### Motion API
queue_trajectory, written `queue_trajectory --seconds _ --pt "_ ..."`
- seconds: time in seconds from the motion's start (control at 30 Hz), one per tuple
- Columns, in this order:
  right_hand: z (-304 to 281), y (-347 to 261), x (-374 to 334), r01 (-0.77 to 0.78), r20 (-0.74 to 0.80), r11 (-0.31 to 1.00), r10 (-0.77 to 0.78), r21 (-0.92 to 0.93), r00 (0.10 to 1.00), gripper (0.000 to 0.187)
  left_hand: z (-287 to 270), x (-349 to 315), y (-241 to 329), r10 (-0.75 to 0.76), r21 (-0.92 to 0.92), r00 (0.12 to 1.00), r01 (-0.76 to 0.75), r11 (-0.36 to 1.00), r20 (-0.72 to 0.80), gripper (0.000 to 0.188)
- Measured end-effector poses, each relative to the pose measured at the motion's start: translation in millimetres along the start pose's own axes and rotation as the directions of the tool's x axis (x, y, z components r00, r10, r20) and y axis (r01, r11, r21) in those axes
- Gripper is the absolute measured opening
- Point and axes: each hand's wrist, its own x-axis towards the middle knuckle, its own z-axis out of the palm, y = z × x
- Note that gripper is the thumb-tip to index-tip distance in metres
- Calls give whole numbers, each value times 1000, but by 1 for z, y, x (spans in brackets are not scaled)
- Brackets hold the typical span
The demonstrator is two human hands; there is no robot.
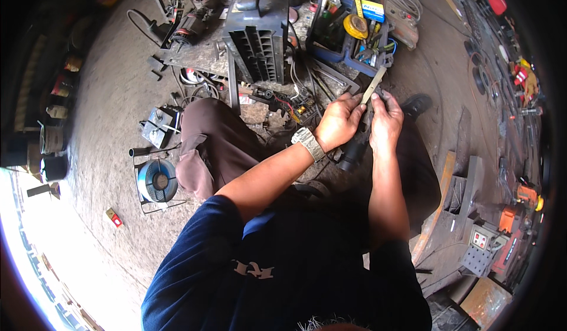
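My left hand (pixel 339 121), with a metal-banded watch (pixel 308 144) at its wrist, is closed, its thumb and fingers at the lower end of a flat, pale yellowish strip (pixel 374 84). On the strip's other side my right hand (pixel 387 123) pinches it between thumb and fingers. The strip slants up and to the right, its far tip close to the toolbox. Below and between my hands is a dark cylindrical object (pixel 352 155); its upper part is mostly hidden, and I cannot tell whether a hand touches it.
A blue toolbox (pixel 338 55) holds a yellow tape measure (pixel 356 27) and tools. A black handled machine (pixel 258 36) stands left of it. Cables and small parts litter the floor ahead. A blue wire spool (pixel 158 180) lies left; metal bars (pixel 471 180) lie right.
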Motion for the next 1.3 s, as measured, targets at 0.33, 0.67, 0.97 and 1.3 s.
queue_trajectory --seconds 0.33,0.67,0.97,1.3 --pt "5 9 -26 10 22 996 -8 -85 1000 22 -3 5 -9 -50 -15 999 50 999 -18 30" --pt "2 6 -37 -17 30 992 21 -128 999 23 1 1 -15 -60 19 998 60 998 -8 32" --pt "-2 13 -46 -20 1 964 21 -266 1000 27 8 0 -23 -124 -44 992 124 991 1 34" --pt "-9 27 -58 -101 44 950 119 -296 992 24 16 -3 -30 -164 -20 986 163 986 -38 32"
